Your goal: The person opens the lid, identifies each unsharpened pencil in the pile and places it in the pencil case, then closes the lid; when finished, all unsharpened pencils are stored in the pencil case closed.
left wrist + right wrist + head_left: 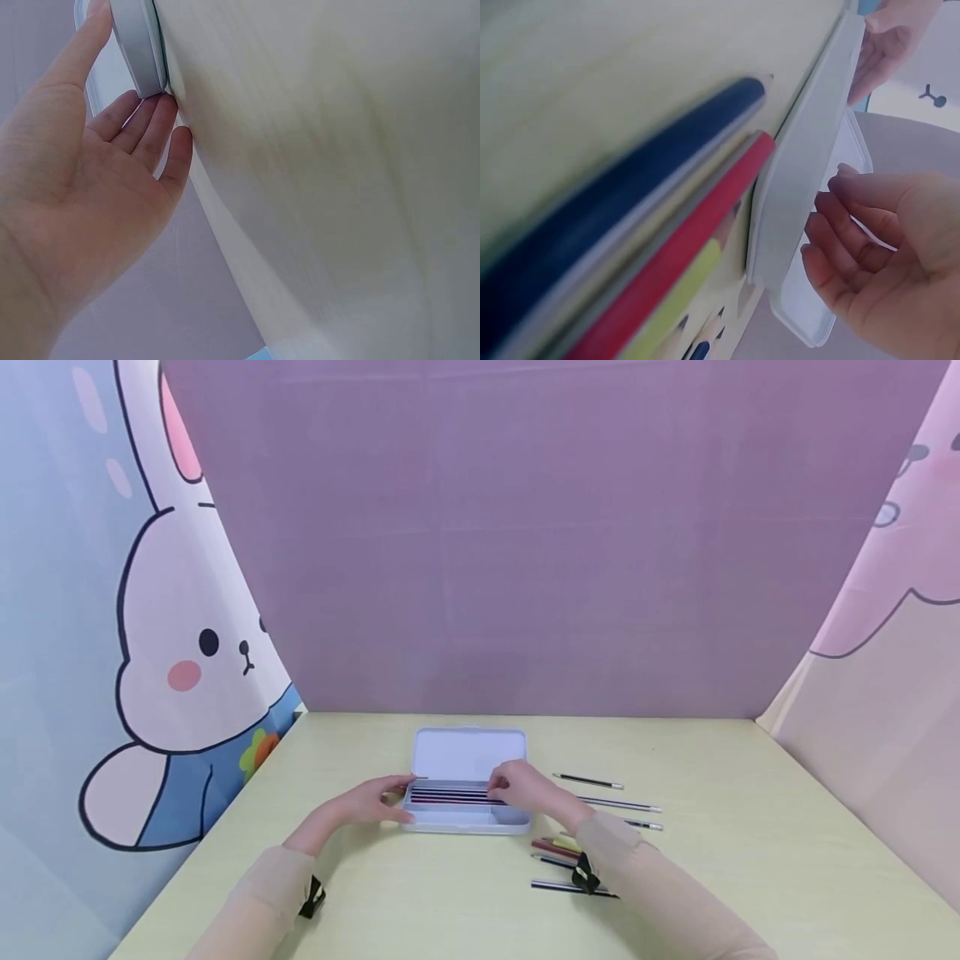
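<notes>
A white pencil case lies with its lid raised at the back. Several dark and reddish pencils lie side by side in its long rear compartment. My left hand holds the case's left end, thumb at the front corner and fingers toward the back. In the left wrist view, that hand's fingertips touch the end wall. Over the right part of the case is my right hand, its fingers bent down by the pencils' ends. The right wrist view shows nothing between those loosely bent fingers.
Right of the case lie loose pencils, among them a black one and a long striped one. Nearer, under the right forearm, are a red pencil, a yellow one and a dark blue one. A purple curtain hangs behind the table.
</notes>
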### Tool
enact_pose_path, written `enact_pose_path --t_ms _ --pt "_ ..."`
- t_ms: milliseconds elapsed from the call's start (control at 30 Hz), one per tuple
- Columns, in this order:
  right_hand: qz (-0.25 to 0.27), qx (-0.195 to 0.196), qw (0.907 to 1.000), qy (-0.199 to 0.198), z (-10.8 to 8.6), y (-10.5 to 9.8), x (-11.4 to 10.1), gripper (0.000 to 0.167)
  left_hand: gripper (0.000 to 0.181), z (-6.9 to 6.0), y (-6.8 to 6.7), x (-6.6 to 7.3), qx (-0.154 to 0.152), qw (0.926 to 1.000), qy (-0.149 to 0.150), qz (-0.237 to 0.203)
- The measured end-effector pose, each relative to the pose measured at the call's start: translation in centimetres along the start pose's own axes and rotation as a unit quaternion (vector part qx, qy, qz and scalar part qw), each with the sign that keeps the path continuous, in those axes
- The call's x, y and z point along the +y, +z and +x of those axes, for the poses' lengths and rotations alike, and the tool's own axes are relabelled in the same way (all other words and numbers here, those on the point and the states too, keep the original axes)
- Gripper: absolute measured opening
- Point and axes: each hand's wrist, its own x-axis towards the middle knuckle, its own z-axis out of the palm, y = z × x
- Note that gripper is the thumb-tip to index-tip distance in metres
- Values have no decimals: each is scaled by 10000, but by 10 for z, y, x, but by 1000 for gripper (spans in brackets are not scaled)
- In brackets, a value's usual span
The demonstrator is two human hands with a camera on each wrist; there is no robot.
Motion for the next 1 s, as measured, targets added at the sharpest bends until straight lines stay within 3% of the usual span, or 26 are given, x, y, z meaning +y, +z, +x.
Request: enact_pose_path --t_ms 300,633,1000 --pt "57 306 9993 -218 -6 -10 11 8 80 0 -1 -1 20 10000 56 34" --pt "74 448 9978 -480 -26 -25 12 10 78 -1 0 1 5 10000 64 -12" --pt "125 623 9970 -435 -50 -37 21 12 77 -1 0 2 3 10000 -17 24"
